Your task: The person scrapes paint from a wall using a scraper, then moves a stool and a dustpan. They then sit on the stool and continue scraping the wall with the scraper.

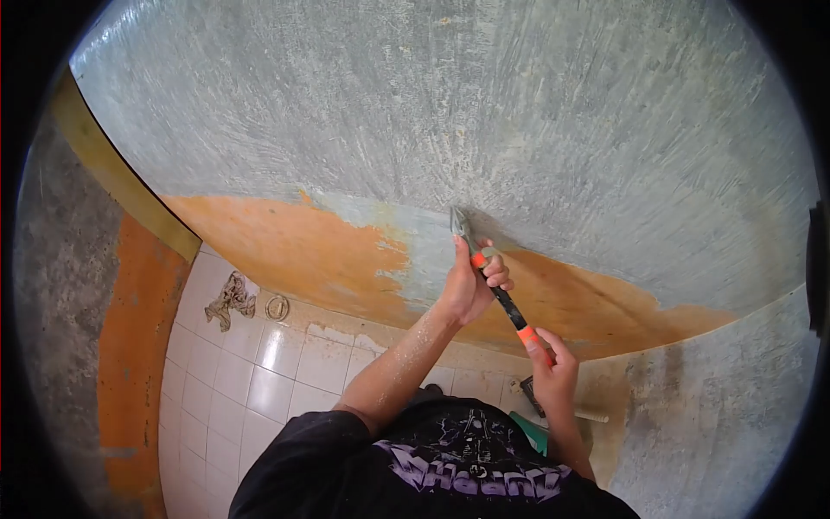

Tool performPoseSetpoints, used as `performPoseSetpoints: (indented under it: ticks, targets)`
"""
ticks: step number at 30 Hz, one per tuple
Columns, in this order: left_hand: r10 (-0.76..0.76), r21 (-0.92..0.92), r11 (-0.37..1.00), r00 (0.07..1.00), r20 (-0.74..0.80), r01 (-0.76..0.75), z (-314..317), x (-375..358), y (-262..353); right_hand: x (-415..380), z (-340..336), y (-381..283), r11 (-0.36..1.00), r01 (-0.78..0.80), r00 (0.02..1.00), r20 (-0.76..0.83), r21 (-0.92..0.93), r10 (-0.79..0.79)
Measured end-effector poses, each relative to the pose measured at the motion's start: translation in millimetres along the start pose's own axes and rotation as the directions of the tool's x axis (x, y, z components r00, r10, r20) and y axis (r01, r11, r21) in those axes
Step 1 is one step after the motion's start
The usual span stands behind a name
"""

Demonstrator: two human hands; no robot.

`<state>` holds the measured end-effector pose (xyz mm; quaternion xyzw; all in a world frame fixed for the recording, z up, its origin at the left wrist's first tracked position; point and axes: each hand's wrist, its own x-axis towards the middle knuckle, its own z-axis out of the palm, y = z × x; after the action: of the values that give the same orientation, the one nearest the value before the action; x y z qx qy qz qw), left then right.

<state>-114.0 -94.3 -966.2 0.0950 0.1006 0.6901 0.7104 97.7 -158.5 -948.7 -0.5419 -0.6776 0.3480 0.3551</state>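
Observation:
A long-handled scraper (508,304), black with orange sections, slants up to the wall in front of me. Its head (459,221) touches the wall just above the orange paint band (320,251). My left hand (474,290) is closed around the upper part of the handle, close to the head, with the thumb laid along it. Lower down, my right hand (556,368) grips the orange end of the handle. Bare grey-blue patches break up the orange paint to the left of the head. Pale dust speckles my left forearm.
A crumpled rag (232,299) lies on the white tiled floor (278,368), beside a roll of tape (277,308). A green object (529,432) is partly hidden by my body. Further left stands a wall edge with an orange band (134,346).

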Motion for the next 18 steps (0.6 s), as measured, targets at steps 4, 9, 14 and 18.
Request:
performPoseSetpoints:
  ticks: [4,9,14,18]
  targets:
    - [-0.052,0.013,0.999,0.999,0.012,0.052,-3,-2,6,-3,9,12,0.998,0.037,0.999,-0.02,-0.056,-0.038]
    - [-0.069,0.02,0.997,0.997,0.034,0.068,-8,-1,7,-9,10,14,0.993,-0.101,0.994,0.046,0.061,0.098]
    - [-0.153,0.031,0.988,0.988,0.007,0.153,12,4,-9,-8,-19,27,0.981,-0.147,0.986,0.099,0.13,0.135]
    - [-0.11,0.169,0.979,0.993,-0.034,0.114,15,4,-13,-11,-21,35,0.974,-0.142,0.981,0.154,0.174,0.115]
